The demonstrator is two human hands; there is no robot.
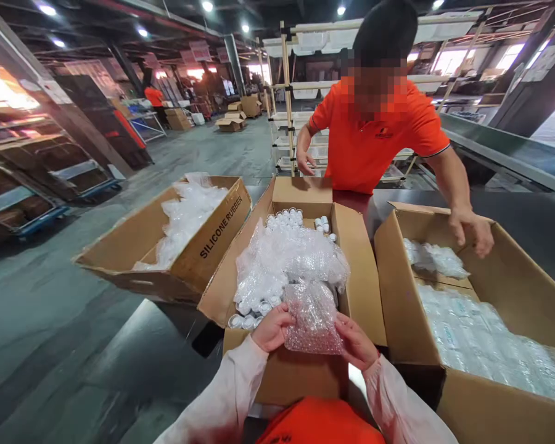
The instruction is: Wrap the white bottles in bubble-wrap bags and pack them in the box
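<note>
Between my two hands is a clear bubble wrap bag (312, 320), pinched at its left and right sides above the near end of the middle cardboard box (300, 373). My left hand (272, 327) grips its left edge, thumb on top. On the opposite edge, my right hand (355, 342) is closed round the plastic. I cannot make out whether anything is inside the bag. Beyond it, more bubble wrap bags (296, 246) lie heaped in the middle box. White cylindrical pieces (247, 321) show around the heap, at the near left and the far end.
At left, a box marked "SILICONE RUBBER" (222, 231) holds loose bubble wrap (185, 216). The right box (409, 308) contains rows of wrapped items (472, 333). Across the table, a co-worker in orange (365, 148) reaches a hand (472, 229) over it. A rack (287, 105) stands behind.
</note>
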